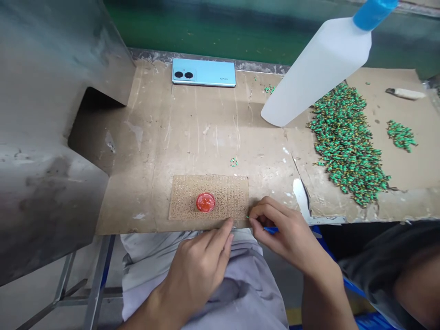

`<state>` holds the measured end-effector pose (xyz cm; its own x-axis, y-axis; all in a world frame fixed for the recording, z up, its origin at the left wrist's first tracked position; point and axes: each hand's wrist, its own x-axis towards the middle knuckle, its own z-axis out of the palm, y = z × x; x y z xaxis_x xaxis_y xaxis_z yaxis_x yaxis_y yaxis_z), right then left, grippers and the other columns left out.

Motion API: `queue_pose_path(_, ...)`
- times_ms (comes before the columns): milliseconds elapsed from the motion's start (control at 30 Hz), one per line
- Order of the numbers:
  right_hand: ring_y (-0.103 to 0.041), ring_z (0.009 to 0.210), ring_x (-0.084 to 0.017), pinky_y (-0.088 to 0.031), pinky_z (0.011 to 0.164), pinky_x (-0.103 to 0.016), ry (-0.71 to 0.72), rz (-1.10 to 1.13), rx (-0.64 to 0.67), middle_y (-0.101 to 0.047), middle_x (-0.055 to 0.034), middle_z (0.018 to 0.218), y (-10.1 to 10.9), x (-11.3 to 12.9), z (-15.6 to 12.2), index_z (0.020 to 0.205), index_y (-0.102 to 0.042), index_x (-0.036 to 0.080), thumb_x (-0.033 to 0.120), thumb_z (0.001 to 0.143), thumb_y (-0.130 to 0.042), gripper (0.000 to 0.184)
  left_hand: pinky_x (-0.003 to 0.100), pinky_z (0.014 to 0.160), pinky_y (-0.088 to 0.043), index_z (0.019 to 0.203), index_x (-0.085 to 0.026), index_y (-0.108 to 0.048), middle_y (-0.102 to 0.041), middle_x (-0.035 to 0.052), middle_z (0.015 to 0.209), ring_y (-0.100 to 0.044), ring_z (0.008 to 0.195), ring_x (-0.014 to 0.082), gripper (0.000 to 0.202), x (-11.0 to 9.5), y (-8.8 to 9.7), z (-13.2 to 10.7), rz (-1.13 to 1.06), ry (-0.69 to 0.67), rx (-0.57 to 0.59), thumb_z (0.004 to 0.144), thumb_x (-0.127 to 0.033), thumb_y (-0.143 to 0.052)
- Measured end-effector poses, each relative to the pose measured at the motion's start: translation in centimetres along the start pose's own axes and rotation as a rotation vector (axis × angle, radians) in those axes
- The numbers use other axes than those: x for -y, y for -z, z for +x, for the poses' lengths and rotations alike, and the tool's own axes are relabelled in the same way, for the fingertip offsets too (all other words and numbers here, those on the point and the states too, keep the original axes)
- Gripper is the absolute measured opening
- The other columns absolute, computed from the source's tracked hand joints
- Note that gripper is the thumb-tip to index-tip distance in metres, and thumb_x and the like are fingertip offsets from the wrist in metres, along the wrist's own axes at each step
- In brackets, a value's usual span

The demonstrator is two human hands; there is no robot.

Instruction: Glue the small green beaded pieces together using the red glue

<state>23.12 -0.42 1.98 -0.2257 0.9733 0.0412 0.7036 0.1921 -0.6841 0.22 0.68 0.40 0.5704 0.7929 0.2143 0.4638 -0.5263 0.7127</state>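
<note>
My right hand (283,227) is at the right edge of a small brown cardboard piece (185,192), thumb and forefinger pinched on a tiny green part (247,217). Just below the card's lower edge is my left hand (202,261), its fingers pressed together; whatever they hold, if anything, cannot be made out. On the card, covered in small glossy marks, sits a round red dish (205,202) with shiny contents. A few tiny green rings (234,162) lie above the card.
A large heap of small green-and-gold parts (347,142) covers the right side, with a smaller pile (401,135) beside it. A white bottle with a blue cap (316,68) leans in the picture near a light blue phone (209,72). Metal housing (44,151) stands left. Another person's arm (388,270) is lower right.
</note>
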Motion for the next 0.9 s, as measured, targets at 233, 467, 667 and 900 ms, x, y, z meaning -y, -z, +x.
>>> queue_pose_path(233, -0.054, 0.066, -0.011, -0.044, 0.058, -0.024, -0.006, 0.057, -0.069, -0.055, 0.0021, 0.081, 0.2, -0.2, -0.2, 0.092, -0.06, 0.021, 0.009, 0.099, -0.059, 0.014, 0.021, 0.059, -0.045, 0.124, -0.022, -0.071, -0.067, 0.0004, 0.083, -0.059, 0.067, 0.0121, 0.026, -1.4, 1.9, -0.3, -0.885, 0.723, 0.187, 0.105, -0.038, -0.061)
queue_pose_path(467, -0.052, 0.065, -0.01, -0.041, 0.055, -0.023, 0.078, 0.156, -0.22, -0.055, 0.0024, 0.08, -0.4, 1.0, -0.2, 0.095, -0.06, 0.021, 0.008, 0.099, -0.063, 0.014, 0.02, 0.052, -0.024, 0.107, -0.013, -0.074, -0.07, 0.0065, 0.083, -0.041, 0.06, 0.0072, 0.031, -1.1, 2.7, 0.5, -1.658, 0.964, 0.229, 0.094, -0.04, -0.08)
queue_pose_path(667, -0.054, 0.067, -0.012, -0.041, 0.057, -0.026, 0.068, 0.329, -0.274, -0.056, 0.0024, 0.08, -1.7, 2.2, -0.4, 0.096, -0.061, 0.022, 0.009, 0.099, -0.064, 0.014, 0.021, 0.051, -0.019, 0.119, -0.013, -0.08, -0.069, 0.0048, 0.083, -0.037, 0.055, 0.0034, 0.033, -0.9, 2.5, 0.1, -1.718, 0.95, 0.183, 0.094, -0.033, -0.083)
queue_pose_path(900, -0.05, 0.068, -0.012, -0.041, 0.057, -0.024, -0.147, 0.504, -0.235, -0.053, 0.0026, 0.082, -2.2, 3.3, -0.3, 0.094, -0.06, 0.025, 0.021, 0.108, -0.058, 0.015, 0.02, 0.051, -0.022, 0.097, -0.019, -0.055, -0.08, 0.0077, 0.078, -0.038, 0.051, 0.0049, 0.03, -1.1, 2.4, 0.0, -1.685, 0.918, 0.13, 0.097, -0.034, -0.081)
